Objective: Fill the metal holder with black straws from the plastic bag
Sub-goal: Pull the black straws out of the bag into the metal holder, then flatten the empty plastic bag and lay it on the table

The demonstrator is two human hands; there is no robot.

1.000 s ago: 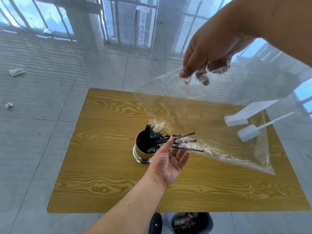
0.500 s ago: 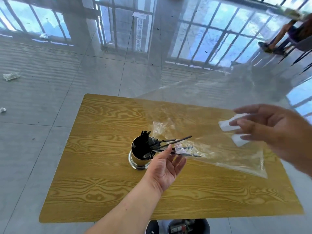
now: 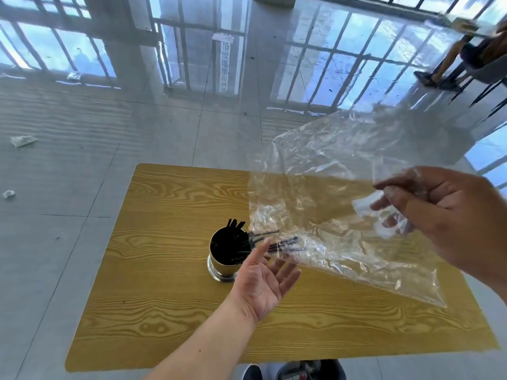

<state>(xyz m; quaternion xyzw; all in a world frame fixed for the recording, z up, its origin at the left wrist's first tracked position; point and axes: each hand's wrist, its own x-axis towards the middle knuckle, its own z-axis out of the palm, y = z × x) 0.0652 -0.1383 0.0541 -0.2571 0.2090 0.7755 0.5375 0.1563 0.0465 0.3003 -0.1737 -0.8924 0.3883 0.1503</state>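
Observation:
A round metal holder point(image 3: 222, 266) stands upright near the middle of the wooden table point(image 3: 164, 311), packed with black straws point(image 3: 233, 237). A few of the straws point(image 3: 282, 244) lean out of its right side into the mouth of a clear plastic bag point(image 3: 329, 215). My left hand point(image 3: 264, 283) is palm up, fingers spread, just right of the holder under those leaning straws. My right hand point(image 3: 439, 215) is raised at the right and pinches the bag's upper part, with the bag hanging across the table.
A seated person's legs point(image 3: 450, 61) and a chair are at the far right on the glossy tiled floor. Paper scraps point(image 3: 23, 139) lie on the floor at the left. My shoes point(image 3: 252, 373) show below the table's near edge.
My right hand dropped from high above the table to the right side, then lifted and turned the bag. The view rose. My left hand and the holder stayed put.

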